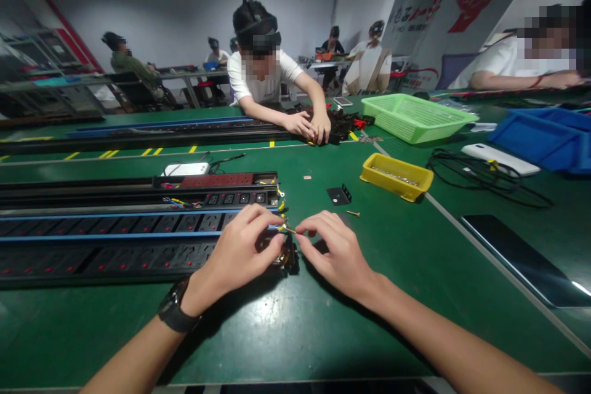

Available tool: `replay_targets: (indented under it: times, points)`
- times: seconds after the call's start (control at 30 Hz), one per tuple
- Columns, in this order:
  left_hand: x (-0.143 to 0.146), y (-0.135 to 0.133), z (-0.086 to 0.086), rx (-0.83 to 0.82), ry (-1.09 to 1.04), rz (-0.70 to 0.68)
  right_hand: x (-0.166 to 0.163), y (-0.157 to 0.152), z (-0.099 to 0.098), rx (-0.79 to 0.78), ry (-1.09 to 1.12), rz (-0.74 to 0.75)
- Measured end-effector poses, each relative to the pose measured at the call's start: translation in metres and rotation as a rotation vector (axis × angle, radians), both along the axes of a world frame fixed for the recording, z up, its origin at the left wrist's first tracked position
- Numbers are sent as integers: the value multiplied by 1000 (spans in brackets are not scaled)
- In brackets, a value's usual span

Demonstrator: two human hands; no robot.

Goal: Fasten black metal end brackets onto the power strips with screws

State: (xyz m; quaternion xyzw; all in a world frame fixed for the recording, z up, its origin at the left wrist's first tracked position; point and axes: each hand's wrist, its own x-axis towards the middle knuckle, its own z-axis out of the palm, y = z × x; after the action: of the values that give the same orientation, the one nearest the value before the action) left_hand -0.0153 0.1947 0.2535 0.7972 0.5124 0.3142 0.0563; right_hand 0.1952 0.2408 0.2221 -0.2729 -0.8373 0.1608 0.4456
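At the end of the blue-edged power strip [175,223], my left hand [247,249] pinches what looks like a short yellow-green wire end [283,227]; its tip is partly covered by the fingers. My right hand [337,252] grips a thin brass-coloured screw [290,231] between thumb and fingertips, its point towards the wire end. Closer to me lies a black power strip [124,261] with a row of sockets; its right end is partly behind my left hand. A second screw [353,213] and a black angled bracket [339,196] lie beyond my right hand.
Further strips, one with a brown socket block [217,180], lie behind. A yellow bin [397,177] of small metal parts, a green basket [418,118], blue bins [545,138], black cable [489,169] and a dark phone [521,255] are to the right. A co-worker [268,80] works opposite.
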Motion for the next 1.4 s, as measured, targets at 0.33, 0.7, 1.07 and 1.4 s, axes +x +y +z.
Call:
replay_targets:
  times: [0.33, 0.7, 1.07, 1.4]
  points:
    - [-2, 3, -7, 39, 66, -186, -3, -7, -5, -2, -19, 31]
    - [-14, 15, 0, -247, -320, 133, 14, 24, -1, -317, 72, -229]
    - [-16, 20, -4, -310, -431, 177, 7, 12, -4, -151, -255, -174]
    - [-13, 18, -10, -260, -321, 172, 3, 9, -5, -88, -428, -144]
